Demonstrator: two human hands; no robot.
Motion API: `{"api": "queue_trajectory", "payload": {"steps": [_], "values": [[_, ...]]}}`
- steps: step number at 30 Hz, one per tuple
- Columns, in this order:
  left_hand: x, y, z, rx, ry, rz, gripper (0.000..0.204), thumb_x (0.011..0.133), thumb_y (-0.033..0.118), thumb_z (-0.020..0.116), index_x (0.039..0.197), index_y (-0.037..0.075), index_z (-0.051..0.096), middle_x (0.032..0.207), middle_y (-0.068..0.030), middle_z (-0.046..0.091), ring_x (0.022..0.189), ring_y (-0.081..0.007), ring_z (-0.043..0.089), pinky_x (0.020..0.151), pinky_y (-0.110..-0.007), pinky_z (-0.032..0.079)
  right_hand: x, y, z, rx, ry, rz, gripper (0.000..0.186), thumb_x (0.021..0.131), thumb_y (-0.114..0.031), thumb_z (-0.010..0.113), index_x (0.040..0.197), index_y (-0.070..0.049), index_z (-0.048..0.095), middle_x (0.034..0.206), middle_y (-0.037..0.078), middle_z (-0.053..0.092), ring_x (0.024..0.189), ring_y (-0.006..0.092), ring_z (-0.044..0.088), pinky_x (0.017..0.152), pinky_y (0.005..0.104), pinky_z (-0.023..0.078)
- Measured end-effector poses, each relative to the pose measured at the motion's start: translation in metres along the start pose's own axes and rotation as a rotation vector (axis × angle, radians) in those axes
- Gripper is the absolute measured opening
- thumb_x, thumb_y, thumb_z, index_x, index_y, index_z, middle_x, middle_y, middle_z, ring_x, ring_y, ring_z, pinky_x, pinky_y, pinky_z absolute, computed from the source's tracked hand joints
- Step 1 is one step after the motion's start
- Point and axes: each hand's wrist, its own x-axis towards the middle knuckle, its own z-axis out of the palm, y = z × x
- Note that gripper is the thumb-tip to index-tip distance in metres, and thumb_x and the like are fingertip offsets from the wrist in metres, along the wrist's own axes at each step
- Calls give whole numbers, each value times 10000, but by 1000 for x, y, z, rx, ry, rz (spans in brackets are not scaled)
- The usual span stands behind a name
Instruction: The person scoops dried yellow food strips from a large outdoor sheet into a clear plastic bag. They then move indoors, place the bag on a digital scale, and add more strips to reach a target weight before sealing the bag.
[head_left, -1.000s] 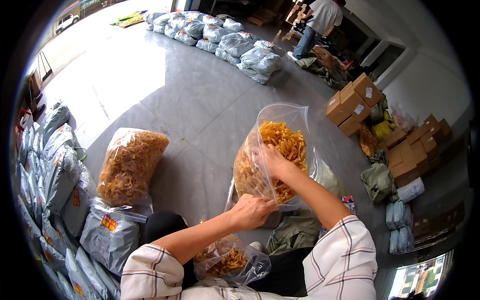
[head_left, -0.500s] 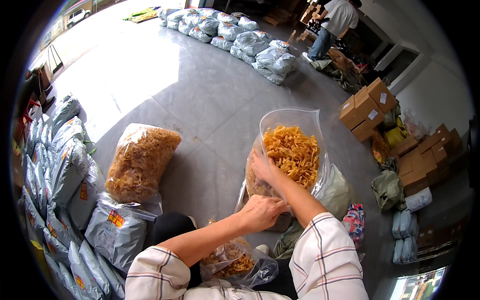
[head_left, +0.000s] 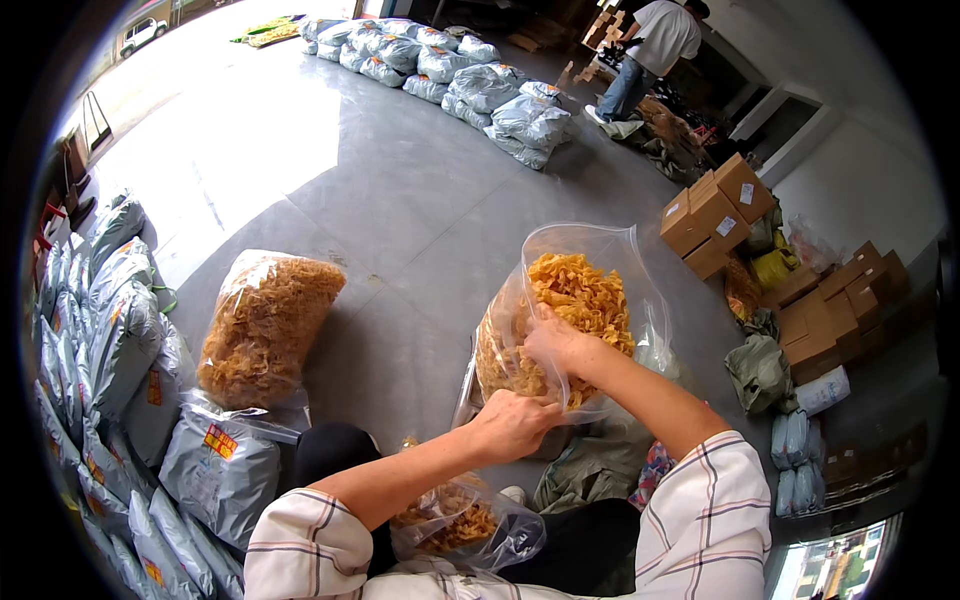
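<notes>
A clear plastic bag (head_left: 650,300), its mouth wide, stands in front of me, filled with orange-yellow dried strips (head_left: 578,290). My left hand (head_left: 515,424) is closed on the near edge of the bag's mouth. Inside the bag, my right hand (head_left: 558,345) rests against the strips at the left, its fingers partly bent and apart; some are hidden. Close to my lap lies a smaller clear bag (head_left: 510,540) with more strips in it. To the left stands a full clear bag (head_left: 268,330) of browner strips.
Grey mailing parcels (head_left: 125,330) are heaped along the left, and more parcels (head_left: 490,90) form a row at the back. Cardboard boxes (head_left: 705,225) and a green sack (head_left: 760,372) stand on the right. A person (head_left: 650,50) is bending at the far right.
My right hand has risen from the left inner side of the bag onto the strips, its forearm swinging right. My left hand keeps hold of the rim. The view has shifted slightly.
</notes>
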Motion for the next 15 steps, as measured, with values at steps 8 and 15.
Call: {"api": "queue_trajectory", "payload": {"steps": [8,15], "values": [[-3,-4,-1,-5,11,4,52,792,68,578,841,82,587,706,-63,577,667,-283,602,530,-389,457,-56,59,-12,-111,245,221,369,680,-18,647,1039,-102,654,1211,67,556,1220,256,440,1109,540,183],[-2,2,-4,-10,20,22,48,799,75,571,842,85,590,714,-64,589,684,-276,607,535,-391,460,-76,78,-13,79,567,329,525,689,-19,695,1197,-77,575,1306,173,487,1219,306,464,977,365,422]]}}
